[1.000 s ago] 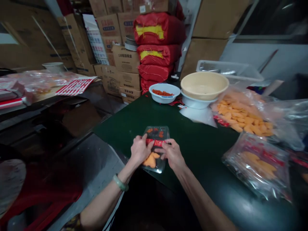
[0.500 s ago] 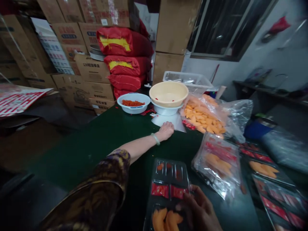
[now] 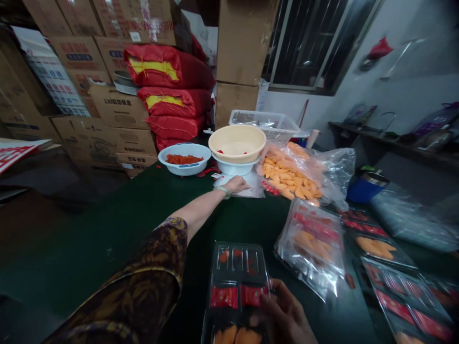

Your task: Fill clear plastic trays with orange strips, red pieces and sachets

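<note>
The dark green bench (image 3: 89, 239) spreads before me. Nearest, my right hand (image 3: 283, 315) sits at a clear plastic tray (image 3: 238, 260), fingers curled at its edge, their hold unclear. The tray shows glossy red packets (image 3: 224, 297) and orange pieces (image 3: 227, 335) in place, its upper cells nearly bare. Farther off, my left hand (image 3: 233, 185) lies open, fingers flat, on a crinkled plastic sheet (image 3: 254, 187) beside a cream bowl (image 3: 237, 143) and a bag of orange pieces (image 3: 287, 174).

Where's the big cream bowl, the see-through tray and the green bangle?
Cream bowl (image 3: 237, 147): head view, on its inner bottom.
See-through tray (image 3: 238, 262): head view, on its far compartments.
Green bangle (image 3: 224, 191): head view, on its top curve.
</note>
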Tool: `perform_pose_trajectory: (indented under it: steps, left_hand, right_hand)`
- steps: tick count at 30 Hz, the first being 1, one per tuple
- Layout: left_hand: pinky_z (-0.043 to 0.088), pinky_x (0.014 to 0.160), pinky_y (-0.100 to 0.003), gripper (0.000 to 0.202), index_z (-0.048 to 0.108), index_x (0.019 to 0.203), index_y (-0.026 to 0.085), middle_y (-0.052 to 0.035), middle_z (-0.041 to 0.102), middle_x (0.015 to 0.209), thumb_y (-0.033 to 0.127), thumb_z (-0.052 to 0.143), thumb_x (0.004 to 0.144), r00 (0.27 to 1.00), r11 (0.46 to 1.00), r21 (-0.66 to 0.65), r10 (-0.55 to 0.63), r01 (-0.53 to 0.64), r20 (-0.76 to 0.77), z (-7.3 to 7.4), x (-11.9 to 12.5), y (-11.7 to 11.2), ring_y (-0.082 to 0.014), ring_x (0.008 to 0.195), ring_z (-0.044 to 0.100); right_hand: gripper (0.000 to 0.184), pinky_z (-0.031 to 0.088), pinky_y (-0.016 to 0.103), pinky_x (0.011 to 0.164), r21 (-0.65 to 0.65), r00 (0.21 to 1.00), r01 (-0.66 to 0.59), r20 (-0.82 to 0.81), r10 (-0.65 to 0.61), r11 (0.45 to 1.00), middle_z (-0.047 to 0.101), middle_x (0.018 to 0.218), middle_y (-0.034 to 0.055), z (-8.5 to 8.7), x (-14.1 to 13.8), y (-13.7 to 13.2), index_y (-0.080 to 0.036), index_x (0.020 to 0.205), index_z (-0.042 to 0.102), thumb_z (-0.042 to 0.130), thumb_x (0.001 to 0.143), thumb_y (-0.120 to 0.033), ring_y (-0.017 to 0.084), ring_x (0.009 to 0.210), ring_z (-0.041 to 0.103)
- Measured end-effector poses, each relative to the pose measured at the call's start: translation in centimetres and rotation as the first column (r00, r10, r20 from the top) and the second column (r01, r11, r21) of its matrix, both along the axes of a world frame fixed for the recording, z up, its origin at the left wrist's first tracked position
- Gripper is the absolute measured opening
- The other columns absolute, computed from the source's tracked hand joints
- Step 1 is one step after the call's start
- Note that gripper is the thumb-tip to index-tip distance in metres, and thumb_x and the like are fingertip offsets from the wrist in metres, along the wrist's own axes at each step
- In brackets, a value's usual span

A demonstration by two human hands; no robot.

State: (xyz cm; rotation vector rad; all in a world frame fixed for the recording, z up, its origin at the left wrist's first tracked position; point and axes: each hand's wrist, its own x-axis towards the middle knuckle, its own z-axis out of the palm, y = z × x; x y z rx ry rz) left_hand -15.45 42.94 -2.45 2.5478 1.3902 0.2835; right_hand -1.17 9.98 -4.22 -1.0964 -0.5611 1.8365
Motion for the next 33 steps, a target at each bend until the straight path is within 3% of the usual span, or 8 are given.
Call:
perform_pose_trajectory:
  steps: [3,6,12,17,20,24,28,33]
  left_hand:
    - [0.033,0.048,-0.021,0.049,0.057,0.059,0.011,0.0017,0.047,0.05,0.041,0.035,0.09,0.995,0.999,0.022,-0.05,0.048,0.085,-0.1,-0.1,-1.5,-0.0072,0.047,0.04]
    - [0.026,0.046,-0.022,0.047,0.055,0.053,0.012,0.0024,0.042,0.045,0.038,0.038,0.089,0.982,0.988,0.029,-0.151,0.149,0.109,0.3,-0.8,-4.4,-0.0068,0.044,0.033]
    - [0.025,0.049,-0.023,0.031,0.053,0.052,0.016,0.0014,0.047,0.05,0.035,0.06,0.076,0.909,0.912,-0.001,-0.41,0.411,0.072,0.5,-3.1,-14.9,-0.0096,0.05,0.041]
    - [0.031,0.052,-0.022,0.034,0.045,0.055,0.017,0.0017,0.046,0.055,0.037,0.058,0.079,0.867,0.868,-0.031,-0.492,0.495,0.082,1.3,-6.2,-21.4,-0.0102,0.053,0.043]
    - [0.038,0.065,-0.022,0.028,0.047,0.063,0.017,-0.0025,0.052,0.072,0.034,0.048,0.085,0.849,0.851,-0.041,-0.517,0.524,0.113,2.4,-7.7,-23.5,-0.0128,0.069,0.049]
    - [0.04,0.079,-0.027,0.026,0.051,0.076,0.016,-0.0071,0.053,0.087,0.026,0.031,0.092,0.824,0.829,-0.04,-0.548,0.558,0.147,3.5,-7.8,-25.7,-0.0156,0.085,0.05]
    - [0.041,0.074,-0.027,0.023,0.05,0.073,0.016,-0.0067,0.052,0.085,0.019,0.032,0.089,0.844,0.849,0.025,-0.527,0.528,0.097,3.7,-6.9,-26.8,-0.014,0.074,0.049]
    - [0.04,0.071,-0.028,0.015,0.049,0.065,0.016,-0.0072,0.053,0.082,0.015,0.046,0.08,0.807,0.8,0.103,-0.584,0.59,-0.088,3.3,-5.2,-26.4,-0.0167,0.077,0.048]
  right_hand:
    - [0.034,0.037,0.019,0.046,0.018,1.0,-0.011,0.019,0.01,1.0,0.061,0.055,-0.001,0.5,0.5,0.2,-0.019,0.083,0.046,0.069,0.069,-0.04,0.012,0.046,0.057]
    - [0.025,0.039,0.02,0.05,0.042,0.999,-0.029,-0.013,0.03,0.999,0.061,0.063,-0.0022,0.9,0.8,0.4,-0.019,0.083,0.049,0.067,0.073,-0.034,0.011,0.051,0.057]
    - [0.025,0.042,0.021,0.054,0.087,0.973,-0.166,-0.145,0.178,0.982,0.06,0.068,-0.0006,0.5,0.1,0.1,-0.017,0.082,0.053,0.071,0.069,-0.027,0.01,0.056,0.057]
    - [0.026,0.04,0.019,0.048,0.055,0.976,-0.214,-0.035,0.216,0.975,0.06,0.063,-0.0024,-0.6,0.3,-2.2,-0.018,0.081,0.051,0.071,0.069,-0.029,0.008,0.049,0.055]
    - [0.029,0.037,0.017,0.043,0.037,0.984,-0.172,0.051,0.17,0.984,0.062,0.063,-0.0032,-0.7,1.2,-4.0,-0.02,0.083,0.048,0.07,0.069,-0.032,0.007,0.044,0.054]
    - [0.037,0.023,0.014,0.032,0.057,0.975,-0.157,0.17,0.146,0.986,0.062,0.057,-0.0035,0.2,1.8,-5.7,-0.021,0.09,0.045,0.069,0.068,-0.038,0.005,0.03,0.044]
    - [0.045,0.019,0.013,0.029,0.102,0.944,-0.223,0.272,0.188,0.969,0.062,0.053,-0.0014,1.7,1.6,-6.5,-0.019,0.093,0.043,0.07,0.065,-0.042,0.009,0.035,0.052]
    - [0.047,0.018,0.013,0.029,0.132,0.897,-0.386,0.285,0.338,0.913,0.063,0.056,0.0005,2.8,1.4,-6.8,-0.018,0.094,0.042,0.069,0.065,-0.044,0.011,0.039,0.056]
